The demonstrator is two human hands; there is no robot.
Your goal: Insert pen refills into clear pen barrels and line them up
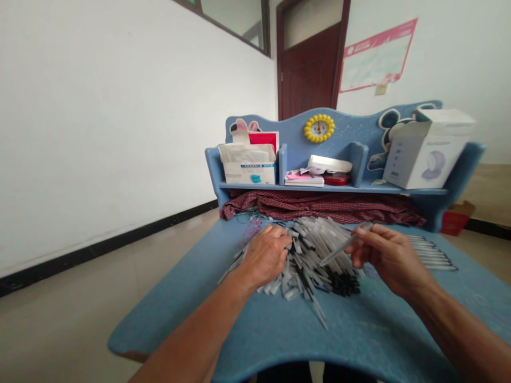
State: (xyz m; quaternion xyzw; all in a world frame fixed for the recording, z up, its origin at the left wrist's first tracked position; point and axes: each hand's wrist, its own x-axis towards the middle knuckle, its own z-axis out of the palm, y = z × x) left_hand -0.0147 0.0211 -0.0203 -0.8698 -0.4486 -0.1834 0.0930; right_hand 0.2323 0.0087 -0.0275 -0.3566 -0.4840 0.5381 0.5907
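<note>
My right hand [385, 252] pinches a translucent pen barrel [339, 251] between thumb and fingers, its tip slanting down to the left over a heap. My left hand [266, 252] rests on the left side of that heap, its fingers curled down; what they grip, if anything, is hidden. The heap holds many loose translucent pen pieces [293, 276], with dark parts mixed in. Behind it, more clear barrels [321, 234] lie side by side. Small black pieces [345, 284] are bunched at the heap's right front. A row of pens with dark tips [433, 252] lies beyond my right hand.
The blue desk [179, 303] has a curved front edge. A folded checked cloth [319, 206] lies under the shelf [255, 186] at the back. On the shelf stand a mask box [249, 173], a red round tin [336, 180] and a white carton [431, 154].
</note>
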